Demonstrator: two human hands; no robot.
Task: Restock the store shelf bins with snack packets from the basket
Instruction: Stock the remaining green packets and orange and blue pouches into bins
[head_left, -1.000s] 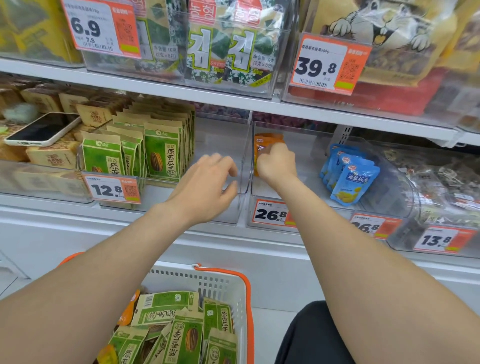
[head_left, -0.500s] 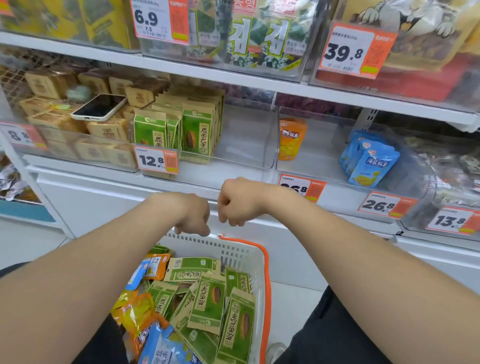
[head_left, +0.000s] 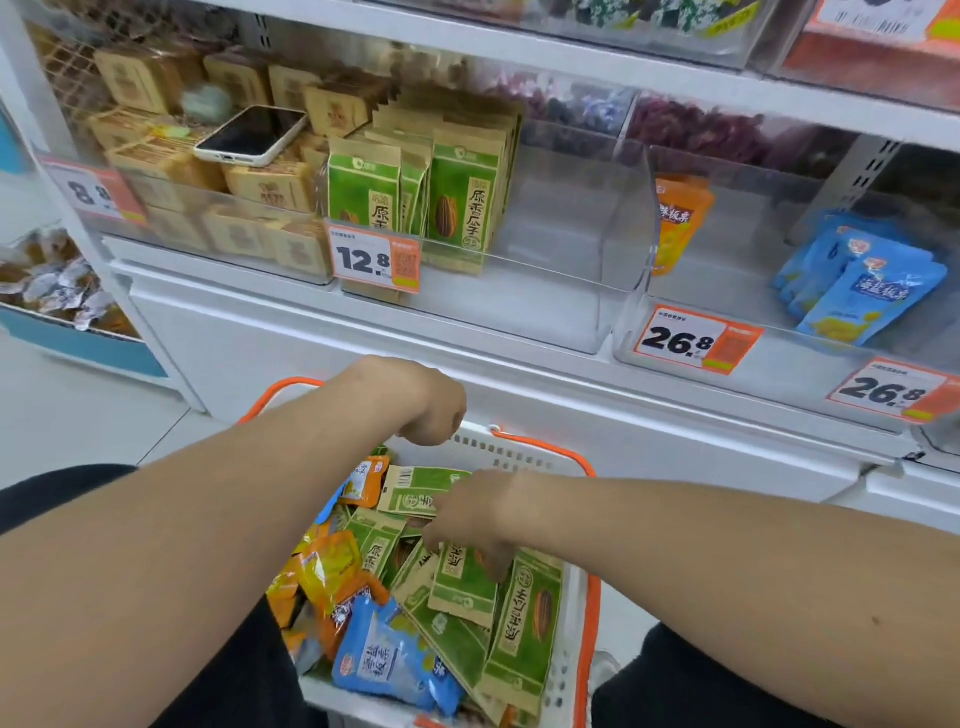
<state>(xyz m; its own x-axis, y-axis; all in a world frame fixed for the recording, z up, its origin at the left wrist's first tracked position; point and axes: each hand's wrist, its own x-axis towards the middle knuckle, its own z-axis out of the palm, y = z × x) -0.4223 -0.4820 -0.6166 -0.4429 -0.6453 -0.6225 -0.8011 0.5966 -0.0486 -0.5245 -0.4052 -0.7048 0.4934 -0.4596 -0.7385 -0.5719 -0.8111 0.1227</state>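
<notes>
In the basket (head_left: 498, 449) in front of the person's knees, the right hand (head_left: 470, 519) is bent down over the pile. Its fingers and thumb close on the top edge of a green packet (head_left: 462, 587). It looks like a pinch, and the packet still lies on the heap. The left hand (head_left: 434, 410) hangs above the basket's far rim, knuckles up. Its fingers are tucked under and out of sight, so it cannot be told whether it holds anything.

The restocking seems well short of finished. The middle bin (head_left: 561, 291) has shelf packets (head_left: 462, 208) standing in rows on its left side, while its right side is bare. The next bin to the right shows a single orange packet (head_left: 680, 223) against its left wall. Further right sits a small cluster of blue packets (head_left: 872, 291). The basket is still heaped with many green packs, yellow pouches (head_left: 332, 566) on its left and a blue pouch (head_left: 389, 665) at the near edge. By that showing, all three bins have stock waiting.

A phone (head_left: 252, 135) lies on the brown boxes (head_left: 260, 182) in the bin to the left, apart from the green rows and probably not in the way. The price tag (head_left: 376, 260) and the clear front lip of the middle bin stand between basket and gap, so a packet would likely have to go in over them.
</notes>
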